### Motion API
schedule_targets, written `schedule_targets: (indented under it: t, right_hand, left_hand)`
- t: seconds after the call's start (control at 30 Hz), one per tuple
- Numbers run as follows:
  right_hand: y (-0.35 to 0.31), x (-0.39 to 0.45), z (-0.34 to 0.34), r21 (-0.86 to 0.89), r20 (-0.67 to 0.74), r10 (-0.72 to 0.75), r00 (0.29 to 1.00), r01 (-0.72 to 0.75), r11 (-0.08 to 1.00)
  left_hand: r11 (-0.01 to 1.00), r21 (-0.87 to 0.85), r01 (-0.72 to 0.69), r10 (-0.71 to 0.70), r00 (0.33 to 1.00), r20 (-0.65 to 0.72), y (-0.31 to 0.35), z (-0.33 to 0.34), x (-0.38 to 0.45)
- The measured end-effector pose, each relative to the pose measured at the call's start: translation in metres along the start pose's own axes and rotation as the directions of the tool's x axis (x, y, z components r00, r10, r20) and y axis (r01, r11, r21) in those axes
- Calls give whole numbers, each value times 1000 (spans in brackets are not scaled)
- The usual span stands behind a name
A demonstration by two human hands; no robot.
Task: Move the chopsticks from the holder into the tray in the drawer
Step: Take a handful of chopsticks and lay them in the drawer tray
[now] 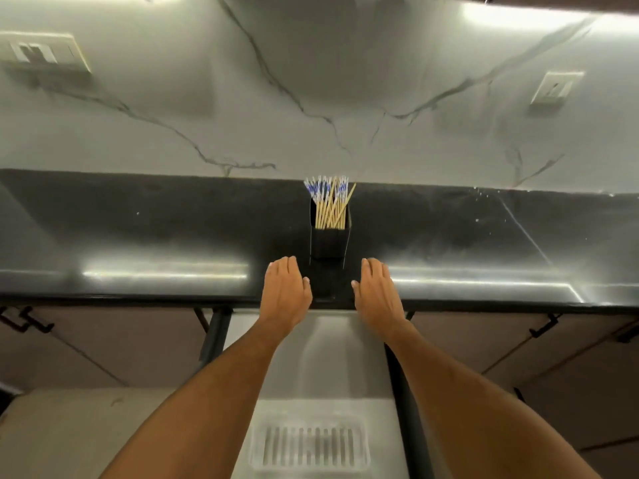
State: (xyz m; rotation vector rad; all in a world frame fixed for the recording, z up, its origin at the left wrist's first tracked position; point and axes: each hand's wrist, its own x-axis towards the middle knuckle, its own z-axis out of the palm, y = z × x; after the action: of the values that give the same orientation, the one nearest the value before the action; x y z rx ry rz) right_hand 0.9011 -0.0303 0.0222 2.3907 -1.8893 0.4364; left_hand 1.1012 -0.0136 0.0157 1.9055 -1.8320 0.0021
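Chopsticks (330,205) stand bunched in a dark square holder (327,242) on the black desk (155,236), their blue-and-white tops fanned above the rim. Both hands lie flat and empty on the desk's front edge, the left hand (285,292) just left of the holder and the right hand (377,292) just right of it, fingers spread, neither touching it. Below, the drawer (325,357) stands open with a clear slotted tray (309,445) in it, holding nothing yet.

The step in hand looks to be the first grab. It would go best by steadying the holder with one hand while the other closes round the sticks near their tops, lifting straight up so the leaning ones clear the rim, then laying them lengthwise in the tray.
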Motion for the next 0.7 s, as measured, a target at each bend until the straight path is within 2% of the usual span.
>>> schedule_targets:
  t: [0.13,0.23,0.33,0.43,0.53,0.7]
  right_hand:
    - [-9,56,-26,-32,-115,-22,993,18,999]
    - [-15,98,-37,18,-139,-22,990,25,1000]
    - [-22,138,-35,154,-110,28,994,-11,988]
    - [-28,172,-23,329,-68,151,986,-121,936]
    - [-31,202,-7,460,-2,273,962,-241,854]
    - [-31,240,18,520,94,360,928,-355,777]
  left_hand:
    - [997,4,-77,77,995,-62,15,-13,61]
    - [995,-40,-92,88,992,-89,19,-19,103]
    - [992,-91,-85,77,993,-85,15,-13,137]
    - [989,-124,-85,78,995,-59,10,2,165]
    - [973,-229,-7,10,1000,11,7,19,191]
    - [904,-390,174,-125,981,146,0,50,224]
